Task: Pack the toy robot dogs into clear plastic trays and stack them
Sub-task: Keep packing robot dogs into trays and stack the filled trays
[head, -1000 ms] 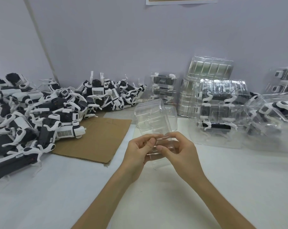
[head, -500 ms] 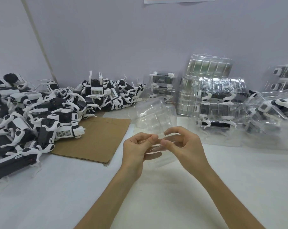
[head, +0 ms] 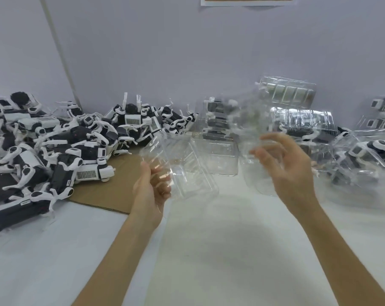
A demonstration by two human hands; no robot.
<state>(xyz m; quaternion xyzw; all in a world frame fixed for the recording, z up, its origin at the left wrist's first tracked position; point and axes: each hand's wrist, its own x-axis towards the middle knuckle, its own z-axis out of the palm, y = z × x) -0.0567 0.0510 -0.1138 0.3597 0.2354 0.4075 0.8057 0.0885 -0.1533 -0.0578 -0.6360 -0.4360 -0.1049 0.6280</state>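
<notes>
My left hand [head: 150, 193] grips one clear plastic tray [head: 182, 168] by its near edge, above the white table [head: 209, 250]. My right hand [head: 291, 171] holds a second clear tray [head: 253, 151], raised and blurred, a little to the right of the first. The two trays are apart. A heap of black-and-white toy robot dogs [head: 61, 146] lies at the left, partly on a brown cardboard sheet [head: 112, 191]. Packed trays with dogs inside [head: 304, 129] are stacked at the back right.
An empty clear tray [head: 218, 155] stands on the table behind my hands. More packed trays [head: 364, 155] lie at the far right. A stack of empty trays [head: 288, 91] leans at the wall.
My hands were together on nested trays. They have pulled apart: the left keeps one tray low, and the right has swung up and to the right with the other.
</notes>
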